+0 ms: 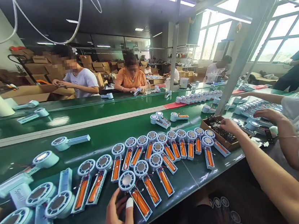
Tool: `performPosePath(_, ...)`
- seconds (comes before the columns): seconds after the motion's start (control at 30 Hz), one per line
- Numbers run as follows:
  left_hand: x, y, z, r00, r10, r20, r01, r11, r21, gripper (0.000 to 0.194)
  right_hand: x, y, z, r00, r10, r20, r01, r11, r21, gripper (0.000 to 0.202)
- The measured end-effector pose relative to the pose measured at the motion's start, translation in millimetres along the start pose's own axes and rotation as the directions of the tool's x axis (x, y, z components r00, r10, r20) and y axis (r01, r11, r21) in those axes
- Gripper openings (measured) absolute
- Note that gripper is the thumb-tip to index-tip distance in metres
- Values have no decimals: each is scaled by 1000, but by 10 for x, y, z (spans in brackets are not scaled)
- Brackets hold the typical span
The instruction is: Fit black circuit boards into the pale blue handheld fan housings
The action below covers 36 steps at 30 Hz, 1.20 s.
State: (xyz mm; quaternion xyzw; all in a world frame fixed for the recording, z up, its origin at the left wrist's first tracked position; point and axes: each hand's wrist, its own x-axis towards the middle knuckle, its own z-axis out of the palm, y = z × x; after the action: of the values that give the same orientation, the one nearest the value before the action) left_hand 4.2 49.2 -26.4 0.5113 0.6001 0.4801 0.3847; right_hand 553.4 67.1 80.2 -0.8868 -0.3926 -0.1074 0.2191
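My left hand [118,217] is closed around the near side of a light-blue handheld fan [127,181], where its round head meets the handle. A white cover sits on the thumb tip. The fan lies on the green bench, its open handle showing an orange battery [141,203]. My right hand [230,127] reaches across to a cardboard box [231,144] of small black parts [216,123]. Its fingers are bent together at the parts; what they pinch, if anything, is too small to make out. Several similar fans [155,160] with orange batteries lie in rows between my hands.
Fan housings without visible batteries [39,194] lie at the left. A co-worker's hand [268,115] is over more fans close on my right. A slanted metal post [230,80] rises behind the box. Other people sit across the green belt [105,108].
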Motion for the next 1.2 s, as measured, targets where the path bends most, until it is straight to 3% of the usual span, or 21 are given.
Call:
performPosePath(0.13, -56, -6, -110, 991, -66, -120, 60, 997, -57, 61, -319, -315, -258, 994, 15, -108, -8, 998, 66, 18)
performPosePath(0.2, -135, 9, -203, 982, 4, -188, -4, 1000, -2, 48, -703, -632, -322, 988, -57, -144, 76, 988, 131, 18)
performPosePath(0.27, -252, 61, -283, 984, 85, -155, -77, 996, 54, 38, -1273, -1066, -323, 969, -208, -133, 235, 942, 238, 16)
performPosePath(0.33, -383, 149, -318, 994, 109, -31, -108, 994, 30, 39, -1968, -1563, -292, 865, -472, -169, 488, 713, 504, 12)
performPosePath(0.4, -493, 246, -311, 993, 95, 71, -93, 995, -27, 44, -2654, -2043, -257, 734, -667, -132, 550, 469, 691, 10)
performPosePath(0.47, -556, 319, -298, 995, 5, 101, 4, 996, -88, 48, -3190, -2428, -218, 662, -740, -116, 536, 360, 764, 18)
performPosePath(0.53, -560, 344, -317, 983, -164, 88, 177, 968, -178, 50, -3494, -2664, -172, 568, -821, -57, 505, 293, 812, 26)
performPosePath(0.6, -513, 319, -376, 944, -322, 66, 327, 905, -271, 46, -3578, -2743, -112, 454, -891, 20, 435, 241, 868, 32)
performPosePath(0.63, -479, 294, -413, 933, -355, 57, 356, 888, -290, 43, -3559, -2734, -74, 425, -904, 49, 403, 237, 884, 34)
performPosePath(0.67, -444, 267, -447, 936, -349, 37, 345, 896, -279, 38, -3512, -2705, -31, 428, -901, 73, 391, 258, 883, 34)
performPosePath(0.7, -411, 242, -472, 952, -306, 11, 300, 925, -233, 34, -3450, -2665, 19, 462, -882, 92, 403, 302, 864, 34)
performPosePath(0.77, -359, 218, -477, 991, -134, -9, 134, 990, -44, 29, -3309, -2582, 128, 555, -824, 110, 479, 425, 768, 34)
performPosePath(0.8, -339, 223, -454, 999, -45, -3, 45, 998, 54, 30, -3244, -2550, 180, 578, -808, 113, 524, 474, 708, 34)
performPosePath(0.87, -303, 259, -361, 996, 80, 32, -84, 981, 174, 32, -3141, -2513, 265, 555, -821, 131, 597, 503, 625, 33)
performPosePath(0.97, -228, 328, -184, 984, 150, 91, -167, 963, 210, 23, -3062, -2500, 329, 503, -850, 155, 610, 476, 633, 35)
performPosePath(1.07, -123, 349, -70, 969, 188, 158, -222, 948, 230, 19, -3055, -2486, 347, 527, -837, 148, 539, 464, 703, 36)
performPosePath(1.2, -31, 331, -75, 965, 204, 165, -237, 946, 219, 21, -3108, -2432, 310, 586, -801, 120, 535, 494, 685, 33)
